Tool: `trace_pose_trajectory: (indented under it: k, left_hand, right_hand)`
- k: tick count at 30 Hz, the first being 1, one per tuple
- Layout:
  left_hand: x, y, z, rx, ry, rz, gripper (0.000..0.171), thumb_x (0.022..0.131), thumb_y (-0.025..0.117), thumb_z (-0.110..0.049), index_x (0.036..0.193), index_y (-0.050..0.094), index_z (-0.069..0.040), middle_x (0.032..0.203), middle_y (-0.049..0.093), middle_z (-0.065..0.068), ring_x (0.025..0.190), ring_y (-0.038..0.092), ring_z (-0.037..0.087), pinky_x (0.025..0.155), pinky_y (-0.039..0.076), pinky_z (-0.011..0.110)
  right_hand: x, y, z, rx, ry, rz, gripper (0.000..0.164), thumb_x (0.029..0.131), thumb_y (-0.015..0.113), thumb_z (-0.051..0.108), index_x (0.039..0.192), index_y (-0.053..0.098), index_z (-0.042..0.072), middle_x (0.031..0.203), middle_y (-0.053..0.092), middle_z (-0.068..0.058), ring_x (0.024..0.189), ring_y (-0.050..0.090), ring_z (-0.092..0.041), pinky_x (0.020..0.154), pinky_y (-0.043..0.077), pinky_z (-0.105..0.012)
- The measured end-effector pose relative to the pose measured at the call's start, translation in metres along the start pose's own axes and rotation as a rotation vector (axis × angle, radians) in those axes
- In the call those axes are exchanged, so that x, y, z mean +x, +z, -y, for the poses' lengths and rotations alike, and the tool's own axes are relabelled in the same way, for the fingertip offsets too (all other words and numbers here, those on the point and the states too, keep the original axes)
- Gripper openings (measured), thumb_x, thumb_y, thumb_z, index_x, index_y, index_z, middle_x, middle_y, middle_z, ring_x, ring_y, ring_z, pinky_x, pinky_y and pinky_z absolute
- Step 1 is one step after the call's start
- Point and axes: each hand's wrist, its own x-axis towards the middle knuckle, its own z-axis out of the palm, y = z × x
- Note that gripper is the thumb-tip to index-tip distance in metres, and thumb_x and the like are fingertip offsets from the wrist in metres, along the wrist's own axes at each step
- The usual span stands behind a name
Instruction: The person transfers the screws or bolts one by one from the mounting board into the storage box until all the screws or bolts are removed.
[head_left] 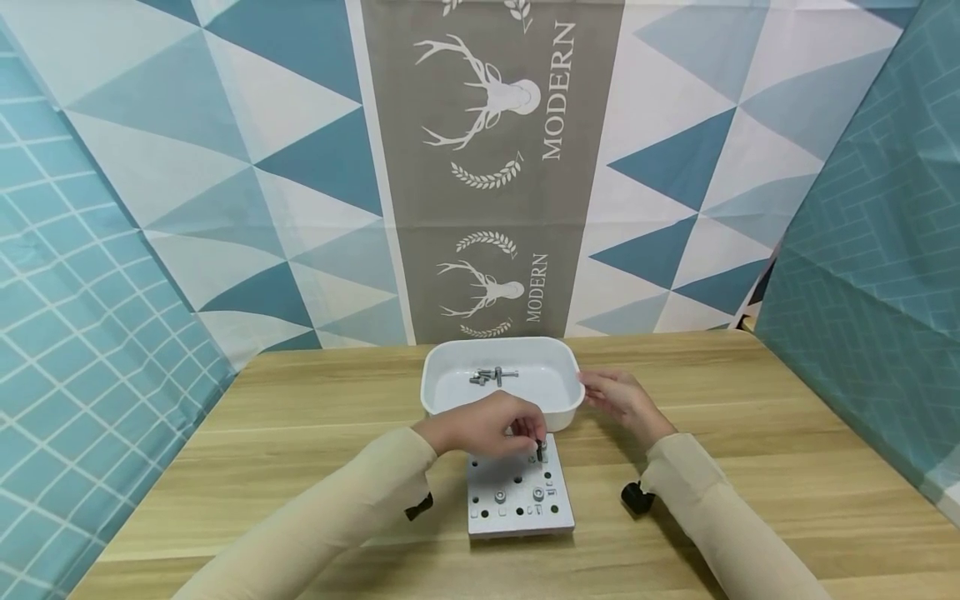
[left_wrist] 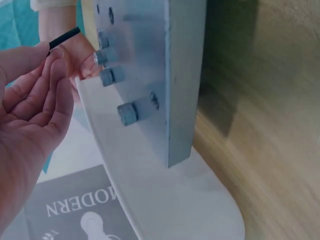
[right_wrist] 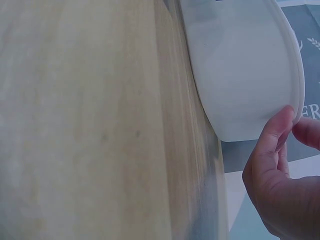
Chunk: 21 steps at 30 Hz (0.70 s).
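Observation:
Between thumb and fingertips, my left hand (head_left: 495, 423) pinches a black threaded screw (left_wrist: 65, 41), held over the far right part of a silver metal plate (head_left: 517, 527). The plate has rows of holes, and several socket-head bolts (left_wrist: 127, 114) stand up from its face in the left wrist view. Directly behind the plate is a white plastic tub (head_left: 429, 385) with several loose silver bolts (head_left: 495, 377) inside. My right hand (head_left: 618, 402) holds the tub's right rim, with a fingertip on the outer wall and the thumb at the edge, as the right wrist view shows.
Everything stands on a wood-grain table (head_left: 315, 400). A patterned cloth (head_left: 300, 167) with triangles and deer heads hangs behind the table, and blue cloths hang at both sides. Black wrist-camera parts (head_left: 637, 498) show under the right sleeve.

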Motion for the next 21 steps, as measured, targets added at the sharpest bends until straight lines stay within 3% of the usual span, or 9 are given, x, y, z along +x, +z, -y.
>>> trace_pose_trajectory:
  k: [11,21]
  left_hand:
    - [-0.004,-0.01,0.002,0.01,-0.038,-0.025,0.006,0.09,0.061,-0.008,0.095,0.065,-0.008,0.089,0.068,0.001,0.08,0.059,0.0,0.078,0.051,0.014]
    - [-0.007,-0.019,0.008,0.006,-0.058,-0.071,0.005,0.087,0.063,-0.008,0.092,0.065,-0.008,0.085,0.067,0.001,0.076,0.057,0.0,0.074,0.051,0.015]
  right_hand:
    - [0.001,-0.001,-0.002,-0.011,-0.008,0.018,0.051,0.093,0.059,0.01,0.134,0.042,-0.014,0.076,0.064,0.006,0.069,0.06,-0.002,0.064,0.052,-0.012]
    - [-0.001,0.0,-0.001,-0.034,-0.006,0.014,0.045,0.093,0.06,0.012,0.129,0.049,-0.012,0.076,0.064,0.006,0.07,0.06,-0.003,0.066,0.052,-0.014]
